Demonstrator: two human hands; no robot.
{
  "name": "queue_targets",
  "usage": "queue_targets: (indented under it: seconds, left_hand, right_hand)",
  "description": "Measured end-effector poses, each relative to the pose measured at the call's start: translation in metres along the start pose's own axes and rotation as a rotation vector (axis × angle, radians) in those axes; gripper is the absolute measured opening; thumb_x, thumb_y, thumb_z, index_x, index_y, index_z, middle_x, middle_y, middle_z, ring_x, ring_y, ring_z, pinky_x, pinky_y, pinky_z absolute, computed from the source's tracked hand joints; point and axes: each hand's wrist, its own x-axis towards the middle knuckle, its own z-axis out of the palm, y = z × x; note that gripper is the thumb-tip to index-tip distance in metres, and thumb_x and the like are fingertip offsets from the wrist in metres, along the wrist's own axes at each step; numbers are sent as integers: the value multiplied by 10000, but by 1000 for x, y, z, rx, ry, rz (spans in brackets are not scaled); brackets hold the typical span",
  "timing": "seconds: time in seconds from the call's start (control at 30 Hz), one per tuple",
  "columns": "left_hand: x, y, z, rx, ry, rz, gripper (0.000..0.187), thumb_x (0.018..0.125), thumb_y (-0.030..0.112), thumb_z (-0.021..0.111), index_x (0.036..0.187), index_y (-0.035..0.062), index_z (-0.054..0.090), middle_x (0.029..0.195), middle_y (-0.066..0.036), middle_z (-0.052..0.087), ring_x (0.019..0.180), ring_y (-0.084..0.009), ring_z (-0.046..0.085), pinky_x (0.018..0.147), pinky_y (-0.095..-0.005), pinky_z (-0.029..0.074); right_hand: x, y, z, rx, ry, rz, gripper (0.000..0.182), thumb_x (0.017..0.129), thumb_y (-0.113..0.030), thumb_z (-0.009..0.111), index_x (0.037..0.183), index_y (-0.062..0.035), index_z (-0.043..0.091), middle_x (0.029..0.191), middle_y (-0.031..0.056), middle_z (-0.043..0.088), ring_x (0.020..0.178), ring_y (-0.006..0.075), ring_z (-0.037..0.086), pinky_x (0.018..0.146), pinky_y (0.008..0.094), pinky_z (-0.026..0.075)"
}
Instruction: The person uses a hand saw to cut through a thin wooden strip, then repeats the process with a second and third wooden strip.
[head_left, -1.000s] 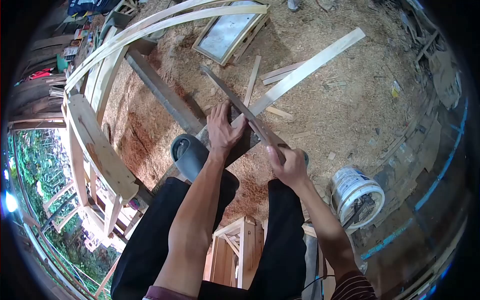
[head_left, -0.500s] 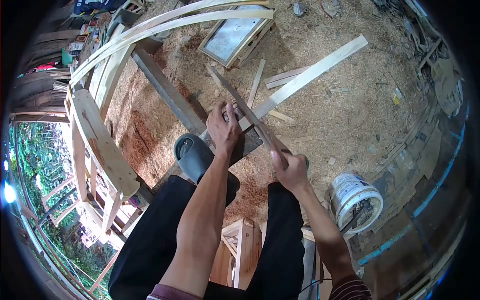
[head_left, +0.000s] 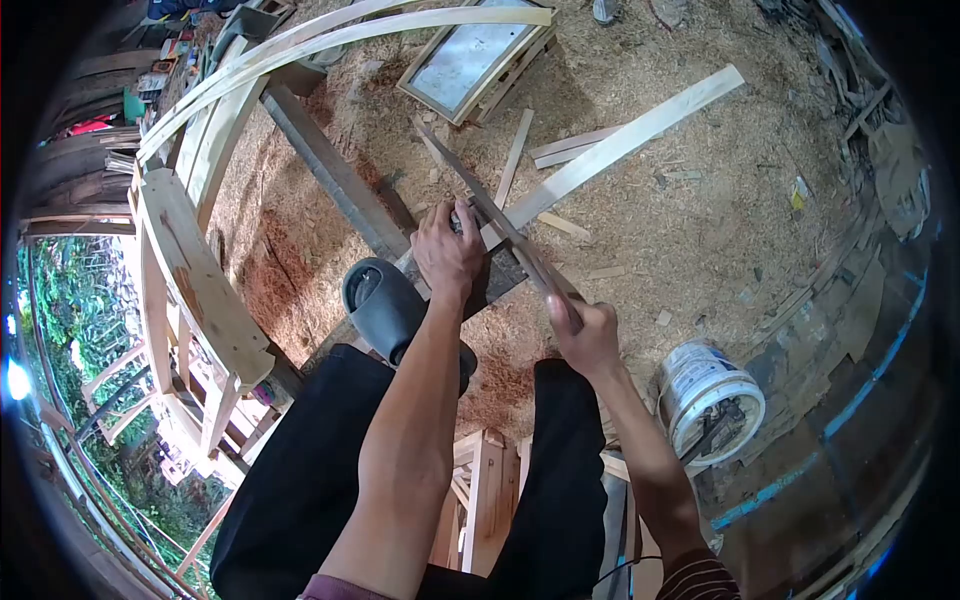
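My right hand (head_left: 588,338) is closed around the handle of a handsaw (head_left: 478,192). The saw's blade runs up and to the left, crossing a long pale wooden strip (head_left: 625,147) near its lower end. Just left of the blade, my left hand (head_left: 446,252) is curled over the strip's end, its fingers bent and partly hidden. Strip and hand rest on a dark timber beam (head_left: 330,165) that slants across the floor. A dark clog (head_left: 385,310) on my foot presses on that beam beside my left wrist.
A white bucket (head_left: 712,405) with tools stands at the right. Thin offcuts (head_left: 515,160) lie on the sawdust floor (head_left: 680,240). Ahead is a framed panel (head_left: 468,65). Curved pale boards (head_left: 340,45) and a wooden frame piece (head_left: 200,275) occupy the left.
The saw and my right hand have shifted very slightly, still across the strip. My left hand stays in place on it. The whole view has moved a little.
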Motion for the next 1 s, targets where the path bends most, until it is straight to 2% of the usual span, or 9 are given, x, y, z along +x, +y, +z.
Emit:
queue_targets:
  seconds: [0.17,0.23,0.3,0.47,0.53,0.63,0.8,0.9,1.0]
  left_hand:
    - [0,4,-2,-15,-2,-8,345,913,317,438,841,27,611,868,-166,637,872,-338,593,773,-420,413]
    - [-1,0,0,-10,6,30,338,912,316,440,841,29,606,866,-168,635,869,-340,593,767,-419,413]
    - [-2,3,-1,1,10,8,337,911,315,441,841,29,605,866,-171,635,869,-340,593,768,-421,413]
    - [-2,3,-1,-18,36,33,304,914,282,448,822,26,583,821,-197,615,831,-380,583,764,-451,422]
    - [-1,3,-2,-1,9,16,328,902,309,452,848,25,607,871,-181,634,872,-338,592,780,-423,414]
    - [-2,1,-2,-15,3,8,328,900,311,456,847,26,610,871,-179,635,874,-333,594,785,-421,416]
    - [0,4,-1,-34,33,12,328,897,314,464,841,27,612,866,-182,635,867,-330,597,785,-416,419]
    - [-5,2,-1,-7,25,6,327,894,317,466,860,26,612,867,-182,635,866,-335,598,775,-415,420]
    - [-2,2,0,-10,32,19,340,898,322,459,857,22,614,867,-186,634,869,-342,595,774,-423,418]
  right_hand:
    - [-45,8,-15,70,50,80,243,863,-151,596,698,28,609,570,200,528,491,327,580,469,354,412]
    - [-89,29,-35,41,35,42,189,807,-144,644,697,9,626,594,182,565,560,343,606,493,396,442]
    - [-106,28,-56,-30,-111,132,175,814,-142,637,732,13,635,587,165,558,552,327,610,502,390,447]
    - [-28,-1,-6,35,62,108,243,844,-202,619,699,-8,639,610,190,579,552,362,594,495,407,450]
    - [16,-16,9,48,4,159,274,857,-247,607,714,-17,645,635,202,583,580,377,593,504,410,457]
    - [2,-15,1,-4,-34,140,323,863,-277,596,703,1,635,659,213,587,592,377,598,511,406,459]
    - [-105,8,-59,92,-41,149,147,832,-120,627,781,14,660,644,187,597,652,336,647,565,385,485]
    - [-90,13,-46,129,-46,239,163,834,-121,627,742,10,656,609,175,582,606,332,643,534,377,472]
    - [-13,1,-2,40,-11,118,285,866,-243,596,705,-14,653,561,190,547,547,361,598,505,387,451]
